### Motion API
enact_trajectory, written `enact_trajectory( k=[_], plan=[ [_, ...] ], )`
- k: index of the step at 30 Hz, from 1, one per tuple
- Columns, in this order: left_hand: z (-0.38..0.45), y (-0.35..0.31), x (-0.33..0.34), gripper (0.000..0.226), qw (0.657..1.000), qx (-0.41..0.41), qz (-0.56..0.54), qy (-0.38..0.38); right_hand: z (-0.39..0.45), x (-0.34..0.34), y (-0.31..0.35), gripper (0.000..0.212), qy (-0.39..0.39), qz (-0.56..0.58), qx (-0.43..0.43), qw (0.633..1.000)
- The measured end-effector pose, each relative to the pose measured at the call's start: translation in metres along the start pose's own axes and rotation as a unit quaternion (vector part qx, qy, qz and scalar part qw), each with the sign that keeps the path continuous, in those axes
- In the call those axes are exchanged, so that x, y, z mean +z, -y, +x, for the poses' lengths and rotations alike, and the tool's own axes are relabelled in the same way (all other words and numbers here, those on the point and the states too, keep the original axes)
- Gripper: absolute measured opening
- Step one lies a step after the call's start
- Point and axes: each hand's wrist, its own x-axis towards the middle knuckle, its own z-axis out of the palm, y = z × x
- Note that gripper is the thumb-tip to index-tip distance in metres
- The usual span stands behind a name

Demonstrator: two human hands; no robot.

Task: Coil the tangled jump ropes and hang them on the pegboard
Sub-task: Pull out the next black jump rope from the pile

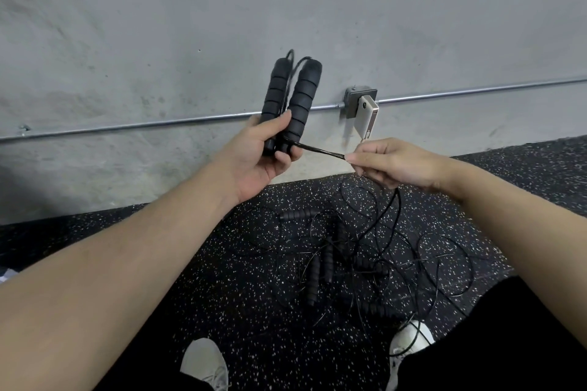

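Head camera looks down past both forearms at a grey concrete wall [190,25] filling the upper half of the frame and a black speckled rubber floor [206,279] across the lower half. On that floor, at lower centre and right, lies the tangled pile of jump ropes [349,257]: several black foam handles crossed among thin loops of cord, some of which trail over a white shoe [411,340] at the bottom right; a second shoe [203,362] sits at bottom centre. No pegboard is in view. A metal conduit [127,127] runs along the wall to a junction box [360,101] right of centre. At frame centre the left hand [257,165] has its fingers curled round two foam handles [292,101] held upright side by side. From their lower end a doubled length of cord [320,151] runs taut to the right hand [390,165], whose fingers pinch it; below that hand the cord drops into the pile. The step in hand looks like coiling one rope, barely begun. Next, I judge, the right hand must draw more cord free of the tangle and wrap it, without dragging other ropes along.
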Motion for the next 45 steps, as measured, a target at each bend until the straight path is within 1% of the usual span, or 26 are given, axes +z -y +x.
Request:
enact_trajectory(
  k=[1, 3, 7, 9, 13, 17, 19, 21, 22, 23, 25, 28, 32, 34, 36, 38, 41, 43, 45],
  plan=[
    [0.001, 0.002, 0.001, 0.024, 1.000, 0.008, 0.018, -0.010, 0.000, -0.002, -0.002, 0.036, -0.005, -0.004, 0.007, 1.000],
    [0.000, 0.005, 0.002, 0.019, 0.999, 0.002, 0.036, -0.007, -0.002, -0.007, -0.003, 0.035, -0.003, -0.002, 0.015, 1.000],
    [-0.003, 0.006, 0.007, 0.020, 0.997, -0.035, 0.025, 0.059, -0.009, -0.014, -0.008, 0.028, 0.044, 0.043, 0.013, 0.998],
    [-0.005, 0.007, 0.008, 0.021, 0.995, -0.039, 0.030, 0.090, -0.009, -0.013, -0.009, 0.026, 0.034, 0.028, 0.019, 0.999],
    [-0.006, 0.013, 0.008, 0.022, 0.992, -0.044, 0.047, 0.111, -0.005, -0.011, -0.014, 0.034, 0.001, 0.003, 0.040, 0.999],
    [-0.008, 0.015, 0.005, 0.019, 0.982, -0.081, 0.097, 0.143, -0.006, -0.018, -0.018, 0.026, 0.032, 0.015, 0.042, 0.998],
    [-0.010, 0.018, 0.006, 0.016, 0.971, -0.108, 0.141, 0.159, -0.007, -0.019, -0.020, 0.027, 0.010, 0.002, 0.034, 0.999],
    [-0.012, 0.023, 0.006, 0.016, 0.957, -0.139, 0.178, 0.183, -0.007, -0.018, -0.019, 0.027, -0.024, -0.019, -0.002, 1.000],
    [-0.012, 0.026, 0.006, 0.018, 0.949, -0.154, 0.191, 0.197, -0.006, -0.017, -0.019, 0.025, -0.028, -0.020, -0.017, 0.999],
    [-0.012, 0.028, 0.006, 0.022, 0.942, -0.170, 0.203, 0.208, -0.004, -0.015, -0.018, 0.022, -0.031, -0.012, -0.016, 0.999],
    [-0.012, 0.031, 0.007, 0.027, 0.925, -0.195, 0.240, 0.222, -0.002, -0.012, -0.015, 0.012, -0.042, -0.007, 0.015, 0.999],
    [-0.013, 0.034, 0.011, 0.023, 0.891, -0.206, 0.328, 0.236, 0.004, -0.005, -0.009, 0.009, -0.062, -0.039, 0.031, 0.997],
    [-0.009, 0.042, 0.012, 0.020, 0.848, -0.186, 0.440, 0.228, 0.011, 0.004, -0.001, 0.016, -0.076, -0.076, 0.036, 0.994],
    [-0.007, 0.044, 0.010, 0.022, 0.836, -0.161, 0.478, 0.216, 0.014, 0.006, 0.003, 0.018, -0.087, -0.086, 0.037, 0.992],
    [-0.005, 0.045, 0.010, 0.025, 0.834, -0.122, 0.502, 0.193, 0.016, 0.006, 0.007, 0.021, -0.111, -0.074, 0.033, 0.991],
    [-0.003, 0.047, 0.012, 0.030, 0.840, -0.088, 0.510, 0.163, 0.017, 0.007, 0.012, 0.024, -0.144, -0.054, 0.026, 0.988],
    [0.001, 0.049, 0.011, 0.037, 0.844, -0.062, 0.514, 0.137, 0.022, 0.016, 0.021, 0.025, -0.177, -0.058, 0.027, 0.982],
    [0.001, 0.052, 0.007, 0.036, 0.845, -0.043, 0.518, 0.128, 0.024, 0.023, 0.025, 0.026, -0.188, -0.058, 0.031, 0.980],
    [0.002, 0.052, 0.003, 0.034, 0.856, -0.030, 0.503, 0.116, 0.025, 0.024, 0.029, 0.027, -0.201, -0.065, 0.037, 0.977]
  ],
)
